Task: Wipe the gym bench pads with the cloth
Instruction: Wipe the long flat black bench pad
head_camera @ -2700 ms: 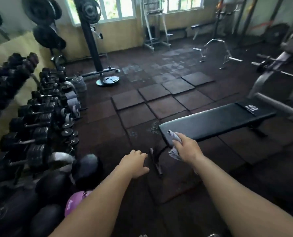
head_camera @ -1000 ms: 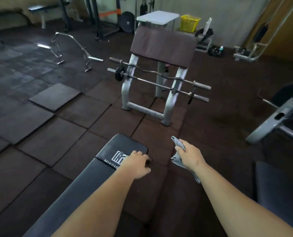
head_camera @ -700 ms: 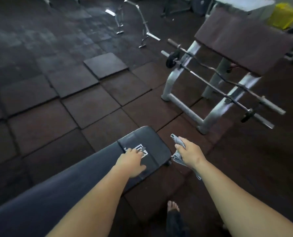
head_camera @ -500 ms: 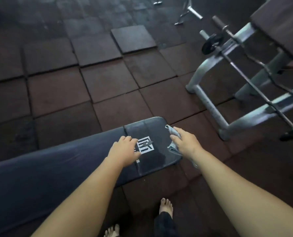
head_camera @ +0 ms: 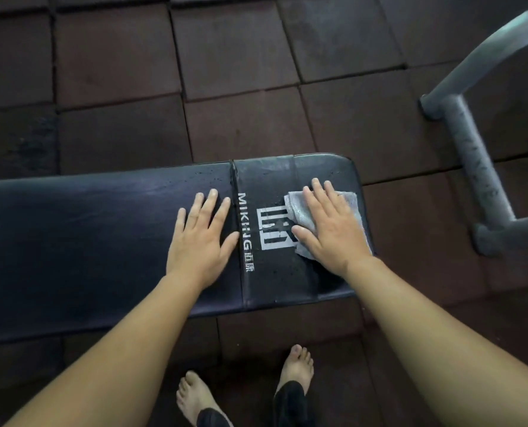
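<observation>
A grey cloth [head_camera: 324, 211] is pressed flat under the right hand [head_camera: 333, 229], fingers spread, at the bench pad [head_camera: 102, 241] end; the left hand [head_camera: 201, 238] is laid flat alongside, empty. Wiping appears begun; strokes leftward along the pad are needed next.

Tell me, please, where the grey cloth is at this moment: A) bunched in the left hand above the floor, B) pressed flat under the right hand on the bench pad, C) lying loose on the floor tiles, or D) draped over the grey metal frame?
B: the right hand lies flat on the grey cloth, pinning it to the bench pad.
</observation>
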